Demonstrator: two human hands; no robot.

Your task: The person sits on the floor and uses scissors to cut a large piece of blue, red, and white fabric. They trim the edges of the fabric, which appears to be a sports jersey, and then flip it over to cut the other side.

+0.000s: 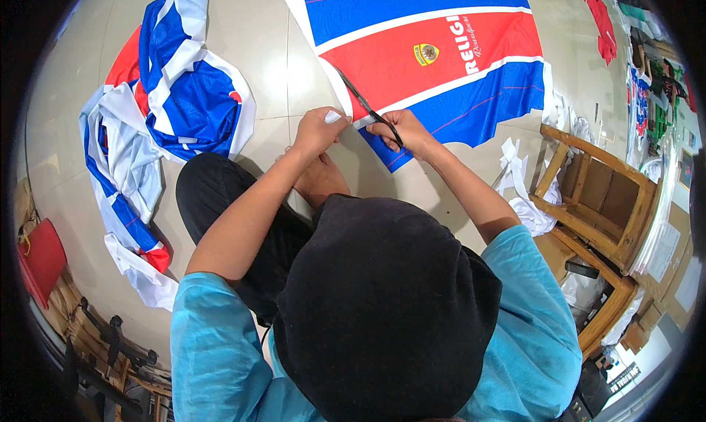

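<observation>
Scissors [365,102] with black blades, gripped in the right hand [407,130] just above the middle of the frame, fingers closed through the handles, blades parted and pointing up and left along the white edge of a printed fabric panel [441,54]. Panel spread flat on the pale tiled floor [257,40] in the upper middle of the frame, striped blue, red and blue with thin white bands between and a small yellow badge on the red. Left hand [318,128] just left of the scissors, closed in a pinch on the white border strip at the panel's lower left corner. Both hands close together, nearly touching across the cut line. Heap of crumpled fabric [165,106] in the same blue, white and red at upper left, well apart from the hands. White offcuts [526,194] right of the panel, beside a wooden chair [596,201] at the right edge. Red bag [40,256] at the far left edge. Black cloth and turquoise sleeves filling the lower middle of the frame.
</observation>
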